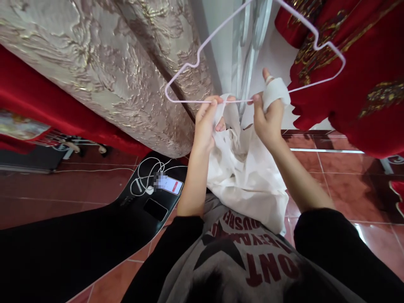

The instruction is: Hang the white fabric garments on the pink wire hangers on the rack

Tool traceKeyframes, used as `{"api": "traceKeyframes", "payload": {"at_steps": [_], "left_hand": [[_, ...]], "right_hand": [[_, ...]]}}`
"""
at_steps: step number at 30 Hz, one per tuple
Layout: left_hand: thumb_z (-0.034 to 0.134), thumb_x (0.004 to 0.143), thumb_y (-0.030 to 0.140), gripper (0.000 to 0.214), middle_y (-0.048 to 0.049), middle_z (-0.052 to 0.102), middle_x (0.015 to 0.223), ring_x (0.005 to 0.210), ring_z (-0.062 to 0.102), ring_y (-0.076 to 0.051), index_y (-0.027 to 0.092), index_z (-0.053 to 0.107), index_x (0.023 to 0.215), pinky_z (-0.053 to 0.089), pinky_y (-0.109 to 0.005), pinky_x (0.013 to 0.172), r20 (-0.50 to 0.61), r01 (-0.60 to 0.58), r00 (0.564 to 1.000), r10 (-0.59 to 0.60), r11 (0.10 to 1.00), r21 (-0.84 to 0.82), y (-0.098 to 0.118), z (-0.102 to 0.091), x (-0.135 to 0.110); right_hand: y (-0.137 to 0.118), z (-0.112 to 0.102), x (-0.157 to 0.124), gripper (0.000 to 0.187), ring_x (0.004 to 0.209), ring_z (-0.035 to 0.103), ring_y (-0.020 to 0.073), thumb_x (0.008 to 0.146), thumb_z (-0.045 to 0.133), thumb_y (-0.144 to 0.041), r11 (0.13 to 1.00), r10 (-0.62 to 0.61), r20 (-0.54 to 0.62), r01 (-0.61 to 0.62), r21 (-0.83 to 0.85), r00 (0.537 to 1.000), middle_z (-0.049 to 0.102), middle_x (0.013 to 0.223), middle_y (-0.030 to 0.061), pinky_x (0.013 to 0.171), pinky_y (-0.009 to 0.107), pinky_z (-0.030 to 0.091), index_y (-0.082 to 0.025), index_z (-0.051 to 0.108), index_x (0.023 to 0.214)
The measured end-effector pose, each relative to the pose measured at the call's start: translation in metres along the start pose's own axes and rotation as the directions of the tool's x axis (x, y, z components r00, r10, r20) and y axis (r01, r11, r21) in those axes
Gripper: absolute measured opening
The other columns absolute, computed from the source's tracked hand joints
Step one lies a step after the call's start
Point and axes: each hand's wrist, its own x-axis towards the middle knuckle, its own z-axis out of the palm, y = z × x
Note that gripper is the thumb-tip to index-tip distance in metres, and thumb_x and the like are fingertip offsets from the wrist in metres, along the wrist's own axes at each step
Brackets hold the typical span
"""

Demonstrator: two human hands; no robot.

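Observation:
A pale pink wire hanger is held up in front of me, its bottom bar level with my hands. A white cloth hangs down from that bar toward my chest. My left hand is closed on the cloth's top edge and the bar. My right hand pinches the cloth and bar a little to the right; a white bandage wraps one of its fingers.
A gold brocade fabric hangs at left over red cloth. Red embroidered garments hang at right. On a black surface lie a phone, a dark phone and a white cable. The floor is red tile.

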Motion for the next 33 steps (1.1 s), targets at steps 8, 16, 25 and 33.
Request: {"api": "traceKeyframes", "payload": {"at_steps": [8,16,25,33], "left_hand": [[0.081,0.072,0.01,0.037,-0.0045,0.067,0.098,0.089,0.067,-0.023,0.021,0.065,0.104,0.059,-0.031,0.065,-0.122,0.085,0.992,-0.038,0.91,0.406,0.017,-0.077,0.001],[0.026,0.107,-0.002,0.045,-0.0036,0.071,0.099,0.105,0.067,-0.009,0.02,0.041,0.143,0.06,-0.012,0.079,-0.446,0.011,0.89,-0.096,0.982,-0.189,0.09,-0.077,0.037],[0.039,0.094,-0.012,0.077,-0.007,0.073,0.097,0.094,0.077,-0.027,0.028,0.03,0.159,0.047,-0.067,0.109,-0.236,0.239,0.958,-0.165,0.912,0.332,0.122,-0.026,0.026],[0.05,0.086,-0.007,0.068,-0.0035,0.074,0.108,0.083,0.075,-0.025,0.029,0.042,0.143,0.057,-0.065,0.1,0.022,0.041,0.998,-0.06,0.861,0.507,0.111,-0.012,0.049]], "right_hand": [[0.019,-0.013,0.008,0.039,0.098,0.063,0.0227,0.096,0.047,-0.056,0.998,-0.006,-0.137,0.015,0.067,0.991,0.061,0.083,0.0065,0.116,0.05,0.041,-0.026,0.065,0.111],[0.023,-0.013,0.0,0.049,0.125,0.057,0.0255,0.095,0.046,-0.067,0.998,0.013,-0.115,-0.006,0.061,0.993,0.065,0.114,0.0142,0.117,0.05,0.043,-0.022,0.06,0.082],[0.028,-0.018,0.001,0.036,0.116,0.062,0.0203,0.098,0.052,-0.049,0.991,-0.064,-0.188,0.085,0.102,0.98,0.064,0.129,0.0082,0.112,0.044,0.047,-0.02,0.059,0.078],[0.027,-0.002,-0.006,0.037,0.091,0.063,0.0164,0.099,0.051,-0.052,0.984,0.014,-0.164,0.016,0.175,0.986,0.064,0.09,0.0056,0.1,0.038,0.052,-0.024,0.068,0.115]]}}
